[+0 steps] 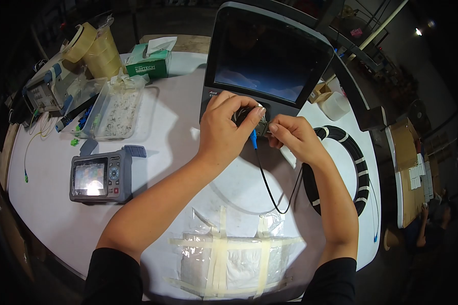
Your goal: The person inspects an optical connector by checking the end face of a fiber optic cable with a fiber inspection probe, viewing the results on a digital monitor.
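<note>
White table (178, 132), left hand (224, 132) and right hand (292, 134) both pinching blue connector (253, 138) between them

You're at a fiber-optic workshop bench: left of your hands sit a handheld tester (102, 176), a tray of scraps (118, 108), tape rolls (94, 48) and a Kimtech wipe box (148, 62); right of them a black cable coil (355, 168); just beyond, a screened machine (269, 61)

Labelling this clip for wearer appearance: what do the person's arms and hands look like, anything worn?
Two bare hands, left hand and right hand, no gloves, rings or watch visible. Forearms are bare. Black sleeves are pushed up to about the elbows on both arms. No markings or cables on them.
</note>
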The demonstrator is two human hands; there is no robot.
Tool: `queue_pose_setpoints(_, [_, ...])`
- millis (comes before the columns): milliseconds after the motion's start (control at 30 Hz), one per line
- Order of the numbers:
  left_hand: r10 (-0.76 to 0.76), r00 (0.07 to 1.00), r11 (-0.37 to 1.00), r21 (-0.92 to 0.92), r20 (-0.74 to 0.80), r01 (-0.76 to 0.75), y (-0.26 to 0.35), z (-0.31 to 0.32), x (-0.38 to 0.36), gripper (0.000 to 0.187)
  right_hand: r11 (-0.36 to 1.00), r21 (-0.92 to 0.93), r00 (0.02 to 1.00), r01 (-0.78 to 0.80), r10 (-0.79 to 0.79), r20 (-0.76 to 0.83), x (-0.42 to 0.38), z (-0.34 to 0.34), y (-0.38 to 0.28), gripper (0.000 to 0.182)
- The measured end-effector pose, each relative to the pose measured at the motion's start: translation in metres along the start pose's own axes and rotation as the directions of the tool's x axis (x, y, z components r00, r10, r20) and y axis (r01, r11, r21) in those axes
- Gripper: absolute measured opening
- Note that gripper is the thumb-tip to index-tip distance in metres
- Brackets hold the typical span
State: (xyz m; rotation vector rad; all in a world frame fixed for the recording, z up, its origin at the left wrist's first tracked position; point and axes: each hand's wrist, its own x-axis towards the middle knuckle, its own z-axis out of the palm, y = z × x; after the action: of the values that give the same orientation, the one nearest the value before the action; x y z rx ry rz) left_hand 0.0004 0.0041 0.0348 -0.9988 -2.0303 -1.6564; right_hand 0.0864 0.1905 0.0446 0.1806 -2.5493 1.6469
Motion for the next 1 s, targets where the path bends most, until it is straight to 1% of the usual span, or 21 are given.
queue_pose_setpoints(67, [0.004, 1.0, 1.0, 0.009, -0.001, -0.004, 0.0, 0.0, 0.0, 0.017, 0.998, 0.066, 1.0, 0.001, -0.001, 0.007, 0.0, -0.001, 0.001, 0.023])
queue_pose_setpoints(200, [0.017, 1.0, 1.0, 0.0, -0.011, -0.017, -0.003, 0.002, -0.003, 0.017, 0.993, 0.108, 0.999, 0.038, -0.036, -0.028, 0.0, -0.001, 0.007, 0.016])
queue_pose_setpoints(267, [0.057, 0.998, 0.998, -0.005, -0.027, -0.057, -0.007, 0.005, -0.004, 0.016, 0.991, 0.006, 0.989, 0.132, -0.132, -0.073, 0.0, -0.003, 0.009, 0.016])
queue_pose_setpoints(300, [0.057, 0.998, 0.998, -0.005, -0.026, -0.057, -0.006, 0.004, -0.004, 0.016, 0.991, 0.006, 0.989, 0.132, -0.131, -0.074, 0.0, -0.003, 0.009, 0.016])
queue_pose_setpoints(367, [-0.012, 1.0, 1.0, -0.022, 0.006, 0.012, -0.003, 0.002, -0.003, 0.016, 0.989, -0.04, 0.987, 0.141, -0.143, -0.068, -0.001, -0.004, 0.007, 0.014])
queue_pose_setpoints(500, [-0.026, 1.0, 1.0, -0.016, 0.002, 0.026, -0.001, 0.002, -0.002, 0.015, 0.99, -0.077, 0.99, 0.122, -0.127, -0.065, -0.001, -0.003, 0.008, 0.014])
queue_pose_setpoints(567, [-0.052, 0.998, 0.997, -0.063, 0.017, 0.053, -0.002, 0.001, -0.001, 0.015, 0.983, -0.052, 0.978, 0.176, -0.181, -0.106, 0.001, 0.0, 0.013, 0.016])
queue_pose_setpoints(600, [-0.052, 0.999, 0.997, -0.063, 0.017, 0.053, -0.001, 0.001, 0.0, 0.015, 0.983, -0.053, 0.978, 0.177, -0.181, -0.106, 0.001, 0.001, 0.01, 0.016])
queue_pose_setpoints(667, [-0.166, 0.984, 0.978, -0.12, 0.058, 0.172, 0.001, 0.001, 0.001, 0.016, 0.998, 0.055, 0.996, 0.036, -0.032, -0.078, 0.0, 0.003, 0.003, 0.02])
queue_pose_setpoints(700, [-0.165, 0.985, 0.978, -0.121, 0.058, 0.171, 0.003, 0.001, 0.002, 0.016, 0.998, 0.055, 0.996, 0.036, -0.032, -0.078, 0.0, 0.004, 0.004, 0.02])
queue_pose_setpoints(767, [-0.195, 0.979, 0.974, -0.107, 0.057, 0.2, 0.006, 0.001, 0.001, 0.018, 0.999, 0.012, 0.996, 0.043, -0.042, -0.073, 0.0, 0.005, 0.007, 0.03])
queue_pose_setpoints(800, [-0.195, 0.979, 0.974, -0.107, 0.056, 0.2, 0.007, 0.002, 0.0, 0.018, 0.999, 0.012, 0.996, 0.044, -0.043, -0.072, 0.0, 0.005, 0.008, 0.03])
queue_pose_setpoints(867, [-0.1, 0.995, 0.993, -0.061, -0.008, 0.1, 0.005, 0.004, -0.002, 0.018, 0.999, 0.02, 0.999, 0.042, -0.042, -0.031, 0.001, 0.004, 0.008, 0.037])
queue_pose_setpoints(1000, [-0.101, 0.995, 0.993, -0.06, 0.019, 0.102, 0.003, 0.003, -0.002, 0.018, 0.999, 0.016, 0.999, 0.046, -0.046, -0.025, 0.001, 0.005, 0.007, 0.037])
